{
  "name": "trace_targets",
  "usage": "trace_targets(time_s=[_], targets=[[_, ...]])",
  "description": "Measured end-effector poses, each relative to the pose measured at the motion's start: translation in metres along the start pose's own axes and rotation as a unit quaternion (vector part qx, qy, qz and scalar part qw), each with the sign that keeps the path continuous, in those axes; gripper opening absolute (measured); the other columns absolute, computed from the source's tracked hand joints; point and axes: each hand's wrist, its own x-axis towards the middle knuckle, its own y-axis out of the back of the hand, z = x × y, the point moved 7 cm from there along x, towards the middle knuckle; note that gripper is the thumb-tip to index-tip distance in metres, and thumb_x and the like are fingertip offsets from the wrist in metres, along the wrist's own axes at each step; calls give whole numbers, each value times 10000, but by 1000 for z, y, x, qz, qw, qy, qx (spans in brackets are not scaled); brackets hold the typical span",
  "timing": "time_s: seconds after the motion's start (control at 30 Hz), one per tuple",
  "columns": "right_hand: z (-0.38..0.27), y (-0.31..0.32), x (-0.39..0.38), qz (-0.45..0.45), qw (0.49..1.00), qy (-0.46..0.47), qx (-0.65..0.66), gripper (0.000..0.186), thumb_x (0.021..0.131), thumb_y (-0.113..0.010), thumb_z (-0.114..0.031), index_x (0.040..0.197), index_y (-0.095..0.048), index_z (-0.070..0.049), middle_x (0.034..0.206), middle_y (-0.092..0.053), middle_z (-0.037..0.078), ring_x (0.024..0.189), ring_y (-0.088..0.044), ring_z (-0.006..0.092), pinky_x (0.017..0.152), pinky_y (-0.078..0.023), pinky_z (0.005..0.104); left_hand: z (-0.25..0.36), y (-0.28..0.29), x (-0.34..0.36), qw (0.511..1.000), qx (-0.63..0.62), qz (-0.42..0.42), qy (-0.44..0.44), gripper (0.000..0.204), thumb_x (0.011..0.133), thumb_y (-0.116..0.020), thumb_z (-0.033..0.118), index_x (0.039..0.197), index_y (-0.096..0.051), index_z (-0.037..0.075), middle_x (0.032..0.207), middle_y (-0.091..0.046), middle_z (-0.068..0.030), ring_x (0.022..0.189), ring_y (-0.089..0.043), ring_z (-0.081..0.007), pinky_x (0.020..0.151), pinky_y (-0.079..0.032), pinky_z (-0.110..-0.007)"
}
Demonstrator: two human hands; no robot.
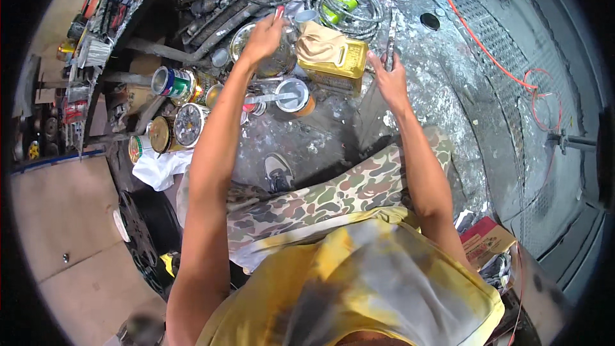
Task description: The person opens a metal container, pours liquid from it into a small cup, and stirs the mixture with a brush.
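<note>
L hand (264,38): grip closed, pinching red item (279,12) at fingertips; only its end shows, exact kind n/k. R hand (389,80): grip closed round lower part of slim tool (391,38), dark & metallic-looking, far end pointing away from person. R thumb out to side nr tin (349,68); contact can't be confirmed.

Loc.: tool just R of tin, above paint-spotted floor (435,99); red item L of tin, further from person than cloth (318,43), which lies bunched on tin top.

Handling (judged): tool prob. stiff, light to mod. wt, poss. slippery if paint-smeared; best held low, fingers wrapped. Red item prob. small & light; pinch hold adequate. Tin prob. heavy if full, thin walls liable to dent; take by top loop, if that is a handle, w/ other hand under base. Cloth soft, limp; lift by middle.

Also noted: can (309,105) w/ grey contents, stick (266,98) across rim, prob. easily tipped, steady by side wall; hose (375,20) coiled beyond tin
</note>
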Motion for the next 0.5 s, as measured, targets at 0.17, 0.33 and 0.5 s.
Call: trace_targets(time_s=[0.17,0.33,0.5], targets=[[-4,17,-7,9,999,-40,-14,388,916,-782,-399,934,-576,-71,791,-544,-35,715,-484,88,636,-431,287,54,-81,-49,985,-155,-57,-58,397,1039,-615,399,1151,-758,45,1071,-726,-35,871,-624,-104,782,-519,-268],[-4,36,-32,-23,997,-65,-22,388,905,-787,-396,935,-575,-73,770,-534,-28,701,-472,86,628,-428,285,58,-126,-73,974,-166,48,-145,366,967,-720,315,1017,-725,-48,867,-707,-151,747,-634,-183,710,-501,-381],[-20,69,-57,-84,979,-38,-180,429,894,-784,-411,943,-597,-28,772,-585,35,715,-527,139,671,-471,335,48,-149,-74,983,-160,8,-92,307,1016,-675,254,1129,-714,-29,976,-762,-108,906,-672,-99,809,-566,-310]])
